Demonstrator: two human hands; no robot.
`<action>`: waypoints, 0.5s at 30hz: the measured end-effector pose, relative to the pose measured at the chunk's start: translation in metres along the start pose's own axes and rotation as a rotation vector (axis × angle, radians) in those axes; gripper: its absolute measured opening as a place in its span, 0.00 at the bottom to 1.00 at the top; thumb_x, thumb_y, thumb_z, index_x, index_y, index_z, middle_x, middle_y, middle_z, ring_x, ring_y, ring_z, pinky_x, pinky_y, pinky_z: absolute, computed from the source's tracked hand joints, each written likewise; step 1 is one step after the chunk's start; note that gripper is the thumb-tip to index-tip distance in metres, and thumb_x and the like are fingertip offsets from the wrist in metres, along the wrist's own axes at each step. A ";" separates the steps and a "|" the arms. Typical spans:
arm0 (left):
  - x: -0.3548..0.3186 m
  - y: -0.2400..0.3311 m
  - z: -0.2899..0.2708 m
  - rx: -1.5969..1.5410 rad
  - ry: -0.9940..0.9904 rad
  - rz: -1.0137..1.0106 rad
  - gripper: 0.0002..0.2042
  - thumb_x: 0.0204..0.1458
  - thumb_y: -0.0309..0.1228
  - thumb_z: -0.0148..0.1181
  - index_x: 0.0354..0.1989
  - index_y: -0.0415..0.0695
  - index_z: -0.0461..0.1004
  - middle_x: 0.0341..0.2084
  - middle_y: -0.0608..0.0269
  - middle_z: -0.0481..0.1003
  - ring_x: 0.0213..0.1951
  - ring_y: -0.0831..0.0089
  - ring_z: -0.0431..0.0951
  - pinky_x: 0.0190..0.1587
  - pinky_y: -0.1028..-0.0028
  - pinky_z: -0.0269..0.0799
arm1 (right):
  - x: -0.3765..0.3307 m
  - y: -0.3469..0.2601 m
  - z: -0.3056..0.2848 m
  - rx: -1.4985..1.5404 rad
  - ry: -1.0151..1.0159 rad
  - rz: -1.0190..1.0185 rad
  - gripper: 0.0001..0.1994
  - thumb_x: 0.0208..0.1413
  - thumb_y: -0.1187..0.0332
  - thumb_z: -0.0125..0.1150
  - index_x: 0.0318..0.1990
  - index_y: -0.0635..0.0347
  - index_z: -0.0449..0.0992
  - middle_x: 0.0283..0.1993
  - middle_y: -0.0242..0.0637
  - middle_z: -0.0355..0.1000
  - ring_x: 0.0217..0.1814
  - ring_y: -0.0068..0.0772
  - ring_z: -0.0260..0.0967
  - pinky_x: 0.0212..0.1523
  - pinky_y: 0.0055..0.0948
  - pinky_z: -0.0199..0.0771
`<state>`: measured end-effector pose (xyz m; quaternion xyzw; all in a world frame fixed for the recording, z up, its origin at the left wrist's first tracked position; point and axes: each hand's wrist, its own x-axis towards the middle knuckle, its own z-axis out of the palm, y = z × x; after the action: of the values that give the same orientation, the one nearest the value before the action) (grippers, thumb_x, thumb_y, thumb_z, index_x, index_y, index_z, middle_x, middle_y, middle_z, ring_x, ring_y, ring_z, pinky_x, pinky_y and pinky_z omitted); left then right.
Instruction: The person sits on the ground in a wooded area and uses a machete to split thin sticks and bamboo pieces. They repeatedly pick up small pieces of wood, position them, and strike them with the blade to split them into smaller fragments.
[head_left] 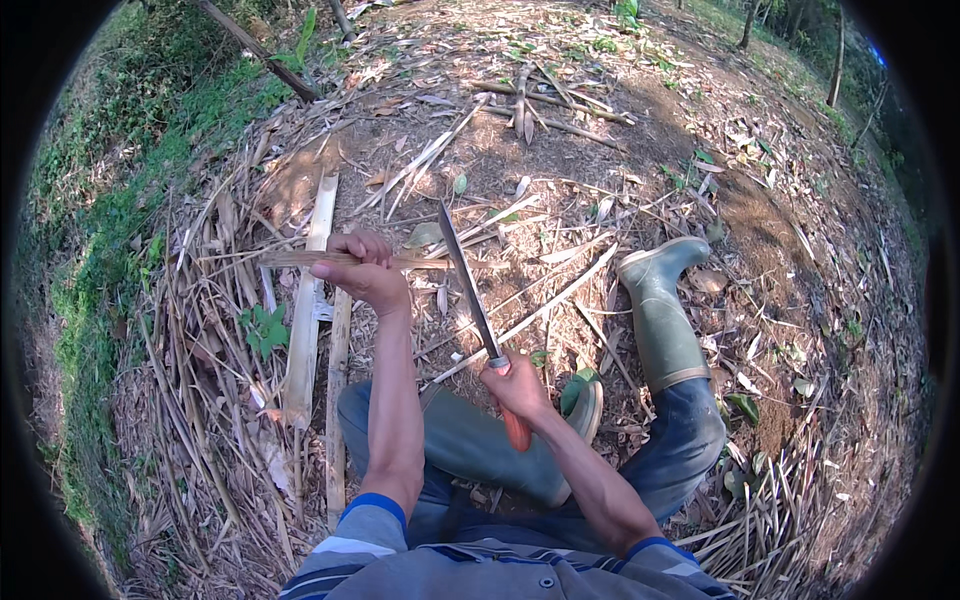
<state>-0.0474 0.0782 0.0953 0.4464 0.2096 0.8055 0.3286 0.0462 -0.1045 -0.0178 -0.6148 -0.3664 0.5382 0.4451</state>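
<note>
One brown dry strip (pixel 425 263) lies crosswise in the closed left hand (pixel 366 272), above leaf-strewn ground (pixel 745 212). The right hand (pixel 518 385) is wrapped around the reddish wooden handle (pixel 517 431) of a long knife (pixel 484 325), whose blade (pixel 468 280) slants up and leftward across the strip; whether they touch is unclear.

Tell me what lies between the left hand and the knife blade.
In the head view, the brown strip held by the left hand spans that gap, above leaf-littered ground.
</note>
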 end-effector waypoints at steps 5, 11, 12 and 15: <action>-0.012 0.007 -0.009 -0.064 -0.035 -0.054 0.33 0.51 0.69 0.28 0.20 0.47 0.51 0.10 0.72 0.49 0.12 0.82 0.47 0.15 0.79 0.42 | -0.014 -0.063 -0.016 0.142 0.113 -0.445 0.05 0.49 0.72 0.55 0.31 0.64 0.70 0.20 0.30 0.66 0.20 0.14 0.62 0.20 0.19 0.63; -0.017 0.007 -0.001 -0.060 0.069 -0.047 0.32 0.51 0.68 0.28 0.20 0.47 0.51 0.10 0.72 0.50 0.13 0.82 0.48 0.15 0.80 0.42 | -0.051 -0.189 -0.051 0.428 0.322 -1.015 0.04 0.51 0.81 0.53 0.35 0.65 0.68 0.21 0.26 0.65 0.20 0.11 0.61 0.19 0.17 0.59; -0.015 0.007 0.000 -0.053 0.064 -0.050 0.32 0.52 0.68 0.29 0.20 0.47 0.52 0.10 0.72 0.50 0.13 0.82 0.48 0.15 0.79 0.42 | -0.043 -0.175 -0.041 0.489 0.308 -0.952 0.04 0.51 0.81 0.53 0.34 0.65 0.68 0.20 0.27 0.66 0.20 0.12 0.61 0.19 0.17 0.60; -0.018 0.002 0.010 0.128 -0.042 -0.049 0.31 0.54 0.65 0.32 0.19 0.47 0.53 0.10 0.72 0.51 0.14 0.81 0.51 0.17 0.77 0.44 | 0.022 -0.015 -0.016 -0.200 0.240 -0.235 0.06 0.46 0.69 0.58 0.28 0.62 0.69 0.21 0.34 0.69 0.22 0.22 0.68 0.23 0.25 0.69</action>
<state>-0.0323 0.0648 0.0917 0.4781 0.2646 0.7726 0.3233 0.0657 -0.0815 -0.0112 -0.6687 -0.4316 0.3665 0.4818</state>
